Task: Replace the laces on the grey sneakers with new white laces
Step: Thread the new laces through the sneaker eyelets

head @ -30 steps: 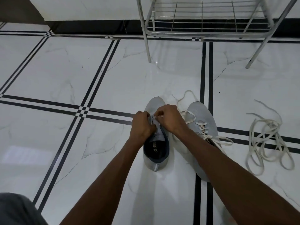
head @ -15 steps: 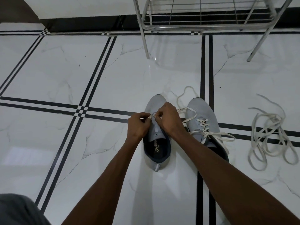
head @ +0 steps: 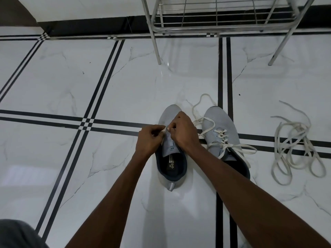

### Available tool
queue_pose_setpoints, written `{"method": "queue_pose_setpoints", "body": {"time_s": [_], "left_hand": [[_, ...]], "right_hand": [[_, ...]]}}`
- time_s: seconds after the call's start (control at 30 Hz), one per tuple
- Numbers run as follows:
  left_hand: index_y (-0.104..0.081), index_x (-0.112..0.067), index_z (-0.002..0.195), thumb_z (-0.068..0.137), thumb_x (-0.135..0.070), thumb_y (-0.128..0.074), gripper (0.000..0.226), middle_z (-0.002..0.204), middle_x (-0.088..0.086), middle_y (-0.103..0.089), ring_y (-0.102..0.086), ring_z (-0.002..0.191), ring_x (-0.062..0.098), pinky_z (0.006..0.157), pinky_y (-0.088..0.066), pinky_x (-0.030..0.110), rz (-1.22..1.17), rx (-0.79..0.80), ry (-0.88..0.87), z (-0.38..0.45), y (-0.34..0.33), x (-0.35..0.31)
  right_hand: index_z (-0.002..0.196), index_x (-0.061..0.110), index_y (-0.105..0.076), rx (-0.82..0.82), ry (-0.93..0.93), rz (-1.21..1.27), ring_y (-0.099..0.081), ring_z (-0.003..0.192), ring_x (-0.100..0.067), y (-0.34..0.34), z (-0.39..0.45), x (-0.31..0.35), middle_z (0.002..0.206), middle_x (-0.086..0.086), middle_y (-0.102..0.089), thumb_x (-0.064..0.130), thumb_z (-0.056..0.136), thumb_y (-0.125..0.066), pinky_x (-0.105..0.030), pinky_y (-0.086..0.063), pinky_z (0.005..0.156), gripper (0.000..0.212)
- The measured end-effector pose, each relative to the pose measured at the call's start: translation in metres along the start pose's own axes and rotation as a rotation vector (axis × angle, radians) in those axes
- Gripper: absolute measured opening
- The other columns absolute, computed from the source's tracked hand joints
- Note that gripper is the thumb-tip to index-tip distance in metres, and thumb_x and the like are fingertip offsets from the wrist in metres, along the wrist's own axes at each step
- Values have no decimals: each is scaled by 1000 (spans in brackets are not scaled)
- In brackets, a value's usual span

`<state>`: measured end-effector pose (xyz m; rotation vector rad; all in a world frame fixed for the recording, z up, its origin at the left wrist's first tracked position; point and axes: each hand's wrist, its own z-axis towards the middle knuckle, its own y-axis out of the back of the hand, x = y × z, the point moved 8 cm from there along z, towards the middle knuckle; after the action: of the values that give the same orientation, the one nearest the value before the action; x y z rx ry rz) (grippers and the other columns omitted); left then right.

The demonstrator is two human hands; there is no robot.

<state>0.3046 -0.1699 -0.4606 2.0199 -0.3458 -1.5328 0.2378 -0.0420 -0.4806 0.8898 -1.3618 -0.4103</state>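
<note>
Two grey sneakers stand side by side on the floor, toes pointing away from me. The left sneaker [head: 170, 158] shows its dark inner lining and grey tongue. Over its eyelets, my left hand [head: 149, 140] and my right hand [head: 184, 131] pinch a white lace [head: 164, 130] stretched between their fingertips. A long lace loop [head: 200, 104] trails out past my right hand. The right sneaker [head: 220, 126] carries a white lace threaded loosely through its eyelets, ends spilling to the sides.
A loose tangle of off-white laces [head: 295, 149] lies on the floor to the right. A metal wire rack [head: 211, 20] stands at the back, its legs on the white marble floor [head: 71, 77]. My knee [head: 16, 235] shows at bottom left.
My hands have drawn slightly apart, and a short stretch of white lace now shows between them above the left sneaker's tongue. The view has tilted a little.
</note>
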Motion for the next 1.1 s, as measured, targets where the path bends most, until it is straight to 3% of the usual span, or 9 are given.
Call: {"method": "queue_pose_setpoints", "body": {"time_s": [0.1, 0.17, 0.3, 0.57, 0.7, 0.8, 0.9, 1.0, 1.1], "left_hand": [[-78, -8, 102, 104, -31, -56, 32, 92, 8, -77, -70, 84, 20, 80, -56, 31, -195, 10, 114, 0, -2, 16], [-77, -8, 103, 106, -33, -53, 35, 92, 7, -76, -70, 86, 19, 82, -59, 30, -317, 20, 149, -1, -4, 26], [-77, -11, 99, 98, -21, -68, 14, 93, 0, -77, -70, 85, 11, 75, -53, 22, -217, -9, 124, 3, -6, 30], [-67, -7, 108, 102, -23, -58, 19, 100, 3, -70, -62, 86, 15, 67, -42, 22, 11, -38, 184, 16, -11, 27], [-60, -9, 107, 106, -25, -49, 20, 99, 3, -65, -58, 87, 16, 74, -46, 28, -84, -74, 208, 11, -12, 29], [-60, -12, 101, 106, -27, -50, 18, 97, 7, -68, -61, 85, 18, 77, -52, 31, -180, -58, 192, 8, -12, 31], [-61, -14, 100, 106, -25, -49, 18, 99, 8, -72, -69, 92, 21, 84, -56, 31, -268, -47, 179, 2, -12, 33], [-61, -9, 96, 107, -19, -46, 22, 90, 8, -70, -66, 82, 20, 77, -56, 28, -402, -183, 270, -1, 1, 45], [-56, -6, 78, 97, 2, -41, 26, 70, 8, -50, -43, 64, 17, 53, -35, 23, -473, -478, 525, -16, 49, 96]], "right_hand": [[62, 19, -53, -16, -56, 38, -56, 82, -16, -2, -4, -6, 84, 2, -55, 8, 79, -70, -33, -41, 62, 26], [66, 17, -62, -8, -64, 34, -59, 83, -16, -6, -6, -7, 87, 1, -59, 5, 79, -68, -34, -46, 66, 19], [80, 14, -76, 0, -80, 65, -61, 80, -12, -5, -5, -7, 92, -1, -63, 13, 85, -72, -27, -48, 68, 7], [77, 8, -67, -44, -53, 244, -56, 89, -14, 5, -15, -5, 95, -6, -58, 10, 81, -77, -15, -44, 72, 10], [81, 16, -78, -74, -68, 144, -48, 114, -24, 9, -28, -6, 107, -2, -52, 28, 84, -74, -28, -33, 92, 14], [85, 30, -80, -15, -206, 154, -39, 121, -24, 6, -30, -11, 122, 2, -45, 45, 84, -71, -38, -41, 97, 18], [82, 30, -79, -8, -267, 147, -35, 122, -24, 2, -30, -9, 125, 3, -41, 42, 82, -72, -43, -43, 96, 14], [74, 27, -78, -31, -245, 155, -40, 122, -23, -1, -26, -10, 120, -1, -50, 37, 78, -73, -33, -31, 84, 11], [76, 25, -79, -54, -238, 157, -43, 121, -24, 0, -27, -17, 120, -3, -53, 33, 77, -71, -24, -15, 75, 12]]}}
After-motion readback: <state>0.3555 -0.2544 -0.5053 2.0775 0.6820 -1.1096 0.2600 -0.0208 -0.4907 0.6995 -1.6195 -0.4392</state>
